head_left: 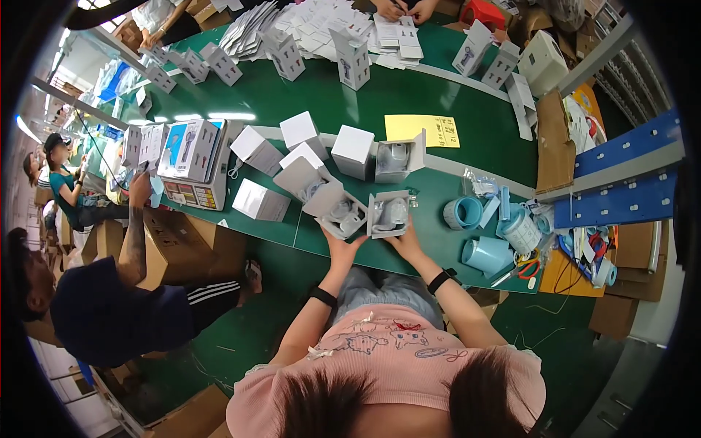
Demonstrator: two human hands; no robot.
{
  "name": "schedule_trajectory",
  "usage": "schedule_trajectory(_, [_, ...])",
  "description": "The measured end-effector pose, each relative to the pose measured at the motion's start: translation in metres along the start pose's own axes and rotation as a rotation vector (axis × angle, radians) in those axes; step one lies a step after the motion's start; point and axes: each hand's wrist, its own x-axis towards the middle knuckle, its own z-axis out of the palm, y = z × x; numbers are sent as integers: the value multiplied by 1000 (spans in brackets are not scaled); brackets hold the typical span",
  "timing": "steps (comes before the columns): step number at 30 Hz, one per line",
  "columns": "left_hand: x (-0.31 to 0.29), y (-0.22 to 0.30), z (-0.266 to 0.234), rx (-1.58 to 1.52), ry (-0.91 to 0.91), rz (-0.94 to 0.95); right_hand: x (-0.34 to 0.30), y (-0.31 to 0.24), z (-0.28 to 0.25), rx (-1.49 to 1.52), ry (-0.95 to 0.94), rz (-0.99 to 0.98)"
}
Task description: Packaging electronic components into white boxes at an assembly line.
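At the near edge of the green table, my left hand (341, 250) is closed around the lower corner of a small open white box (354, 232). My right hand (407, 243) grips the near right side of a second open white box (376, 228), close beside the first. Each holds an item wrapped in clear plastic, its kind unclear. Just behind stand two more open boxes, the left one (293, 177) and the right one (403, 175), also with plastic-wrapped contents. Several shut white boxes, among them one (260, 201) at the left and one (353, 152) behind, surround them.
Light-blue rolls (464, 213), scissors (527, 266) and plastic bags lie at right. A yellow written sheet (422, 131) lies behind the boxes. Printed cartons (191, 157) are stacked at left, beside a seated co-worker (120, 310). Leaflets (307, 29) and printed boxes line the far side.
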Motion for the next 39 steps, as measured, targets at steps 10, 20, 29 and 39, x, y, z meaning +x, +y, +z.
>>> schedule_trajectory(10, [28, -32, -68, -172, -37, 31, 16, -50, 39, -25, -15, -115])
schedule_trajectory(20, [6, -14, -82, -52, 161, -163, 40, -34, -56, -258, -192, 288])
schedule_trajectory(29, [-39, 17, -29, -237, -42, -515, 130, -19, -55, 292, -139, 146])
schedule_trajectory(39, [1, 25, -35, -233, -231, -474, 179, -36, -133, -689, -290, 9])
